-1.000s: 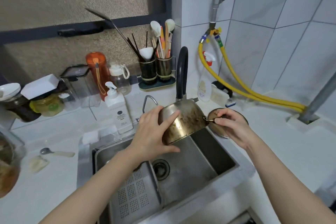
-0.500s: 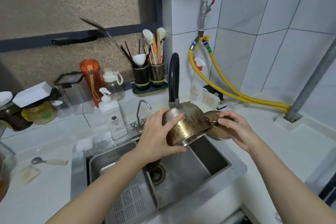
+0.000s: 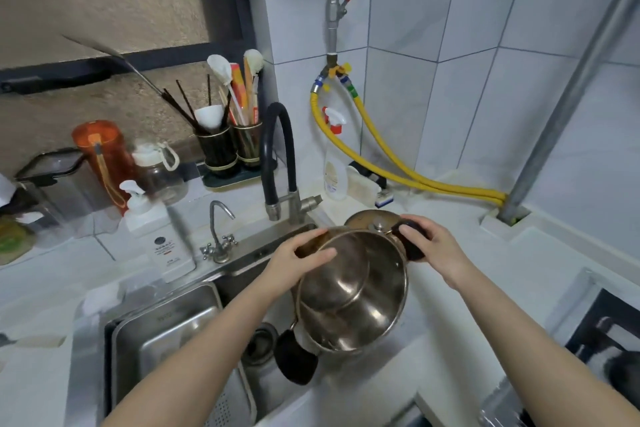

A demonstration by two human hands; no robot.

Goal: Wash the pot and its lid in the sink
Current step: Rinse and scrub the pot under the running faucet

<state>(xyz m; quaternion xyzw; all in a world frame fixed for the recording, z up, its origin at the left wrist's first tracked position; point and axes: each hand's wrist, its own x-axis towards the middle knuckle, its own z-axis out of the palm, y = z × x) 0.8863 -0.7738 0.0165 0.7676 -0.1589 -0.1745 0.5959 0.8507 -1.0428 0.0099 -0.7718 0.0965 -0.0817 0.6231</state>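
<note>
judging from how things lie, the pot [image 3: 351, 291] is being held over the sink [image 3: 166, 326] and tipped so its mouth faces the viewer; no water is seen running from the black faucet [image 3: 277, 156], so washing proper seems not yet begun. the far rim is gripped by the left hand [image 3: 298, 263], thumb inside, fingers curled over the outside. one dark side handle [image 3: 410, 241] is held by the right hand [image 3: 436, 250], fingers wrapped round it. the lid [image 3: 370, 220] lies on the counter just behind the pot. both forearms are stretched forward over the basin. next, the pot would probably be brought under the spout and the water turned on.
</note>
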